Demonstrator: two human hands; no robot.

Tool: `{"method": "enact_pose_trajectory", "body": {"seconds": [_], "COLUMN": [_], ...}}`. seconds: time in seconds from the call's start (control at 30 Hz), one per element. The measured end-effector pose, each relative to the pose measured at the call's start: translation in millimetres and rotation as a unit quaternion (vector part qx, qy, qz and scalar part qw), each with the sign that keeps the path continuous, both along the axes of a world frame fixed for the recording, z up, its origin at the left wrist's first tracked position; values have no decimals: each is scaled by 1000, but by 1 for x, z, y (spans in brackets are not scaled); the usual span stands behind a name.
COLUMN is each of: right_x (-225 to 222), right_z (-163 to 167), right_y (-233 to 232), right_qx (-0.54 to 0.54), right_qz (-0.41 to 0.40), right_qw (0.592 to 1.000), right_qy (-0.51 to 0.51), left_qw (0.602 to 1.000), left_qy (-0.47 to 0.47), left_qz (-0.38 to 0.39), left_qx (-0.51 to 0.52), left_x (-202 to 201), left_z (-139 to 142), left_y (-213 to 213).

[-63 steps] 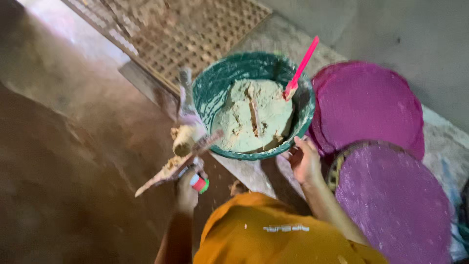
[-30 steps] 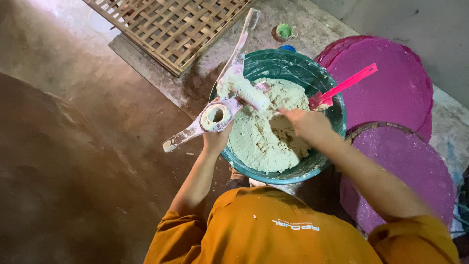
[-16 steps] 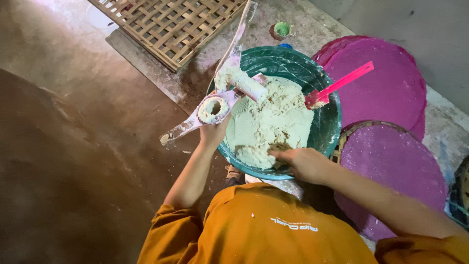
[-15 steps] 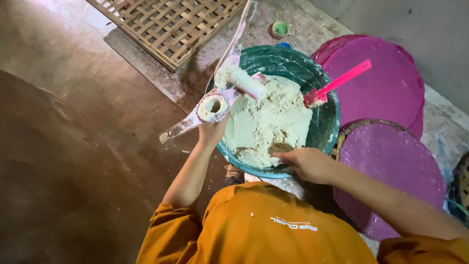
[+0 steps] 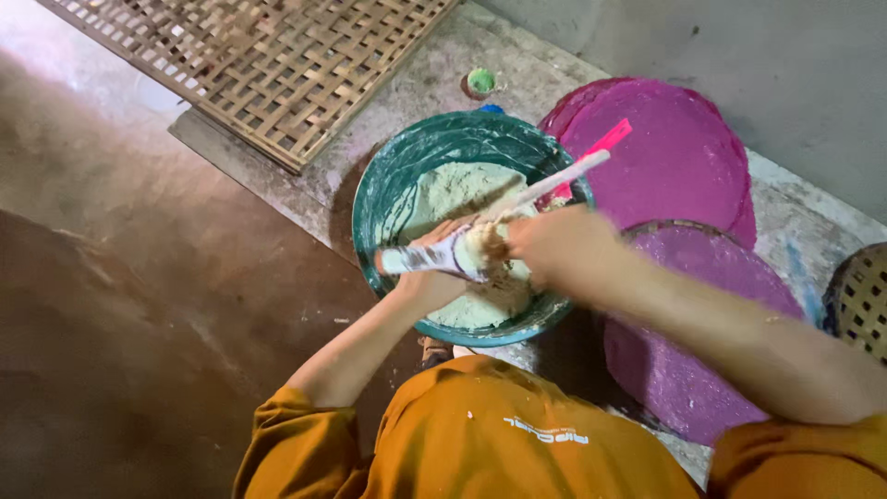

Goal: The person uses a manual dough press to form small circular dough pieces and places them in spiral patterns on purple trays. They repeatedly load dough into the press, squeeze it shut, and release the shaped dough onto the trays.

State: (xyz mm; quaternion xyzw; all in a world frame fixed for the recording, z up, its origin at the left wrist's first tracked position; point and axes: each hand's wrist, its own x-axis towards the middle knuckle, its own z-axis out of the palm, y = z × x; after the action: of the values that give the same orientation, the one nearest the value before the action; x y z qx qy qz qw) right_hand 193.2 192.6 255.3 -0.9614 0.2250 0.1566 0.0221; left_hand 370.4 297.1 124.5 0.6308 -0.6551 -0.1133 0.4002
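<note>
Over green basin (image 5: 388, 176) of pale dough (image 5: 453, 189), left hand (image 5: 430, 277) clamped on white tube (image 5: 420, 261), right hand (image 5: 554, 245) grip unclear, purple trays (image 5: 679, 157) beside.

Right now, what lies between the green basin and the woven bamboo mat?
Head view: only bare grey concrete slab between green basin and woven bamboo mat.

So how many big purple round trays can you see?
2. One purple tray lies behind the green bowl; the other lies right of it, under the person's arm. More may be hidden underneath.

head camera, looking steeply down, close overhead
</note>
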Motion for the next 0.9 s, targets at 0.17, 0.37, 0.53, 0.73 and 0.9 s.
{"method": "enact_pose_trajectory", "body": {"seconds": [0.17, 0.37, 0.53, 0.73, 0.9], "right_x": [-14, -46, 19, -19, -14], "right_z": [-11, 59, 15, 40, 54], "right_y": [38, 30, 45, 46, 44], "right_qx": [-197, -173, -238, -203, -229], "right_qz": [238, 117, 192, 160, 151], "right_qw": [942, 972, 949, 964, 958], "right_qy": [-133, -106, -79, -62, -85], "left_qw": [991, 999, 994, 997, 997], "left_qy": [128, -11, -80, -49, 4], "left_qz": [-37, 45, -24, 52, -10], "left_qx": [26, 7, -69, 12, -80], "left_x": [-2, 35, 23, 33, 44], "left_z": [-24, -9, 9, 28, 44], "left_y": [13, 8, 0, 10, 11]}}
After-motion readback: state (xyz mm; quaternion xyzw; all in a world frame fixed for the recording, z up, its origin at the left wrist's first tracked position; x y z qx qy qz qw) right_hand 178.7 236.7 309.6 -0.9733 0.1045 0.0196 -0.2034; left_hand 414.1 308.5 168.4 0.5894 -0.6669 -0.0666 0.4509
